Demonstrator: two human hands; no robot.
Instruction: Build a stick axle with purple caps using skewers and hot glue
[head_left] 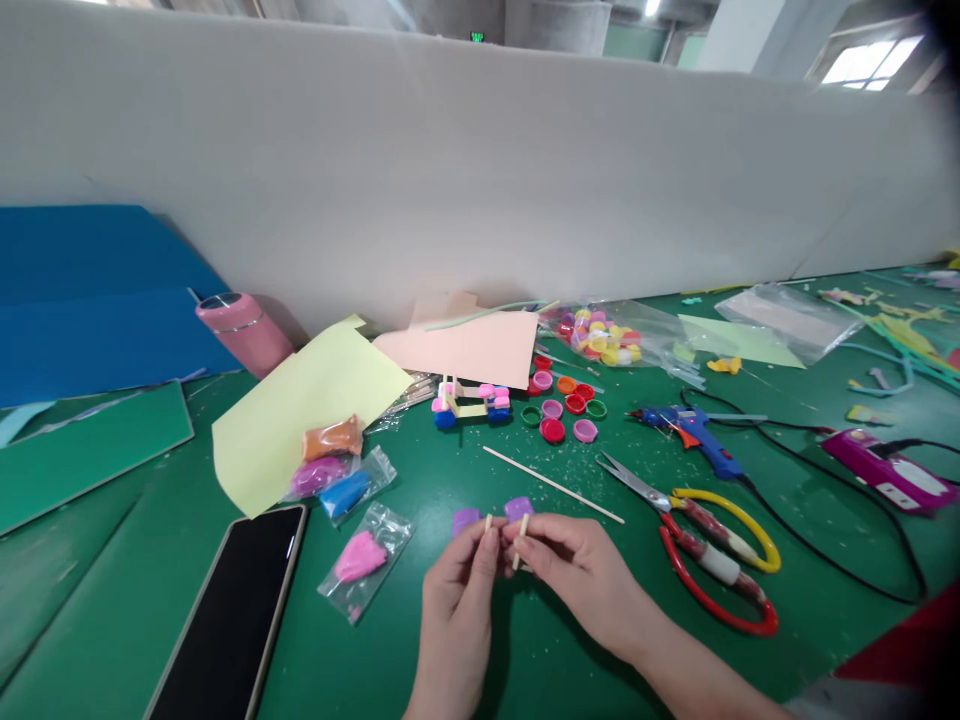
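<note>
My left hand (pixel 459 600) pinches a short pale wooden stick (pixel 488 523) between thumb and fingers. Close beside it, my right hand (pixel 585 580) grips another short pale wooden stick (pixel 521 540). Just beyond the fingertips show two purple clay-like blocks (pixel 517 509); whether they are joined to the sticks is hidden by my fingers. Farther off stands a small model (pixel 471 404) of pale sticks with pink and blue clay-like pieces. A long thin wooden stick (pixel 555 485) lies slantwise between the model and my right hand.
Scissors (pixel 675 530) with red and yellow handles lie right, near a blue glue gun (pixel 690 432) and its cord. Coloured bottle caps (pixel 575 403) are scattered beyond the stick. On the left are bagged clay (pixel 361 555), a phone (pixel 232 610) and a pink flask (pixel 244 333).
</note>
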